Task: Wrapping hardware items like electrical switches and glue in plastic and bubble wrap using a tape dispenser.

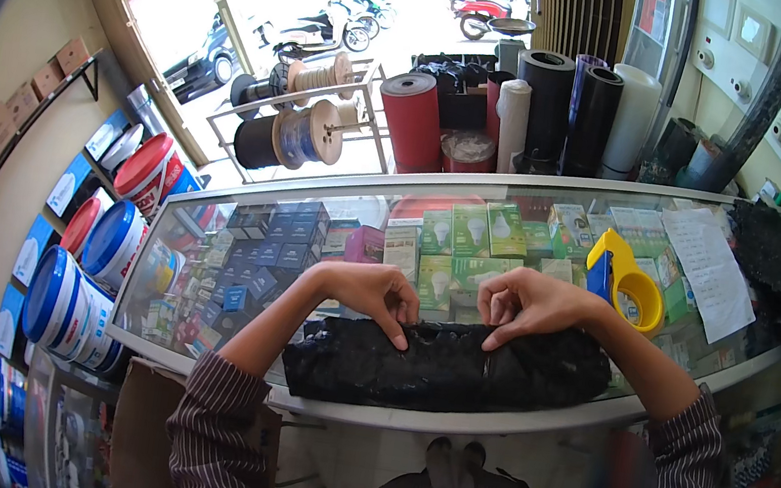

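A long bundle wrapped in black plastic [409, 378] lies along the near edge of the glass display counter [337, 410]. My left hand [372, 297] pinches its upper edge left of the middle, thumb on the near side and fingers behind. To the right, my right hand [528, 304] grips the same edge between thumb and curled fingers. The plastic looks wrinkled and shiny, and what it wraps is hidden. A yellow and blue tape dispenser [639, 300] rests on the glass just past my right wrist.
A handwritten paper sheet [709, 270] and crumpled black plastic [775, 276] lie on the counter's right side. Boxed light bulbs [471, 233] show beneath the glass. Rolls of sheeting [540, 108] and a cable-spool rack [301, 134] stand beyond. Paint buckets [70, 311] line the left.
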A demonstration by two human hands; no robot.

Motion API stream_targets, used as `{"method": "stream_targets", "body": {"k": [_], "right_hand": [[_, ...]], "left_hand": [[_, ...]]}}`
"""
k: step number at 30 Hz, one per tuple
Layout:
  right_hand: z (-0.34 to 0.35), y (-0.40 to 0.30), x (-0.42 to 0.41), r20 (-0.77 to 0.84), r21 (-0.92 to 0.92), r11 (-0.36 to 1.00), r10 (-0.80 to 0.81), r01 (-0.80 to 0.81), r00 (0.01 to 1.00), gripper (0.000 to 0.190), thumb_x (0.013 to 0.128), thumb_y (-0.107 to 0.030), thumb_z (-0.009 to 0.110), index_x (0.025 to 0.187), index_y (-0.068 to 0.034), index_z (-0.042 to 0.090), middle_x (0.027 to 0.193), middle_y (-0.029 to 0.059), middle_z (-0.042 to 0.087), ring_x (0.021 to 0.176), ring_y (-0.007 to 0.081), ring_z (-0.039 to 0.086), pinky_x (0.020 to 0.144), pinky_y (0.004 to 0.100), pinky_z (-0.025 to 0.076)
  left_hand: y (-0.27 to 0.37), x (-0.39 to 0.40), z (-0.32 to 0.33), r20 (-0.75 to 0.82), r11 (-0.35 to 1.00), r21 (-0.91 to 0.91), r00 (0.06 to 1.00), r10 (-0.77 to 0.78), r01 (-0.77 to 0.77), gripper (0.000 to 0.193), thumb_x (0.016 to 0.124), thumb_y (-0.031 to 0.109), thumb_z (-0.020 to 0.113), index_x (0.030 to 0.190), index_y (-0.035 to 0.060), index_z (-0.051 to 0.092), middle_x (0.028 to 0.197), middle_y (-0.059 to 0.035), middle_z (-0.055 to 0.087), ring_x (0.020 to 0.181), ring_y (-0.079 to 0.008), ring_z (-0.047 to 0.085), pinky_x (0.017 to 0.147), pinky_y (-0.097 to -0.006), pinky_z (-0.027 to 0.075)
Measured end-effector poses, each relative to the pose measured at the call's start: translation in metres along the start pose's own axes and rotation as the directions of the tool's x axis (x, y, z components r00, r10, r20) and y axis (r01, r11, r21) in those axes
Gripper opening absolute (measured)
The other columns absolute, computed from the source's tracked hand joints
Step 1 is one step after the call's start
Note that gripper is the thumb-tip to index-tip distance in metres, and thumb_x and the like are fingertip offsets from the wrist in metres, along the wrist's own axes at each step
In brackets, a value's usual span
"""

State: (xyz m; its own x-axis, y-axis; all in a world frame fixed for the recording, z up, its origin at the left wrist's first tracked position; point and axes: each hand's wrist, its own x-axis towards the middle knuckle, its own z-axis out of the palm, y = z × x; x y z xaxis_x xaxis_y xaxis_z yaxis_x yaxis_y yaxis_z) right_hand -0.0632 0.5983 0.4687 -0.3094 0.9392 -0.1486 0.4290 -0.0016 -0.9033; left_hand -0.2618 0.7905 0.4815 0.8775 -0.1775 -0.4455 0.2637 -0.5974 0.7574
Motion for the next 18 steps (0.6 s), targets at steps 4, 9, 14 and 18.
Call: {"method": "stream_targets", "body": {"k": [4,9,14,18], "right_hand": [[0.011,-0.007,-0.011,0.012,0.041,0.992,0.122,-0.122,0.992,0.032,0.08,-0.029,0.073,0.094,-0.001,0.066,0.071,0.002,0.063,0.067,0.0085,0.055,0.06,0.0248,0.044],[0.021,0.001,-0.027,0.096,-0.077,0.991,0.115,-0.108,0.989,0.043,0.086,-0.038,0.065,0.106,0.0,0.063,0.071,0.0052,0.063,0.067,0.0119,0.055,0.064,0.0263,0.045],[0.024,0.004,-0.051,-0.098,-0.038,0.991,0.124,-0.128,0.987,0.045,0.087,-0.038,0.064,0.108,0.002,0.061,0.083,0.0082,0.063,0.079,0.0146,0.056,0.075,0.029,0.044],[0.02,0.014,-0.062,-0.129,0.002,0.988,0.151,-0.152,0.98,0.043,0.09,-0.033,0.06,0.112,0.004,0.058,0.093,0.0088,0.063,0.086,0.0136,0.056,0.081,0.0275,0.044]], "left_hand": [[0.003,0.018,-0.019,0.13,0.993,0.105,0.991,0.035,-0.049,0.034,0.072,0.025,0.08,0.095,0.002,0.07,0.081,-0.0036,0.067,0.075,-0.0102,0.061,0.069,-0.0228,0.048],[0.01,0.031,-0.027,0.255,0.979,0.184,0.966,0.037,-0.086,0.032,0.079,0.017,0.074,0.105,0.0013,0.067,0.09,-0.0058,0.067,0.083,-0.0128,0.063,0.077,-0.0257,0.05],[-0.002,0.006,-0.022,-0.006,0.974,0.139,0.984,-0.179,0.178,0.059,0.075,0.035,0.077,0.12,0.0013,0.058,0.104,-0.0154,0.065,0.093,-0.0187,0.063,0.085,-0.0291,0.049],[0.009,-0.005,-0.021,-0.058,0.967,0.202,0.987,-0.149,0.158,0.065,0.075,0.046,0.074,0.118,0.0,0.06,0.107,-0.0174,0.064,0.099,-0.0218,0.061,0.092,-0.03,0.045]]}}
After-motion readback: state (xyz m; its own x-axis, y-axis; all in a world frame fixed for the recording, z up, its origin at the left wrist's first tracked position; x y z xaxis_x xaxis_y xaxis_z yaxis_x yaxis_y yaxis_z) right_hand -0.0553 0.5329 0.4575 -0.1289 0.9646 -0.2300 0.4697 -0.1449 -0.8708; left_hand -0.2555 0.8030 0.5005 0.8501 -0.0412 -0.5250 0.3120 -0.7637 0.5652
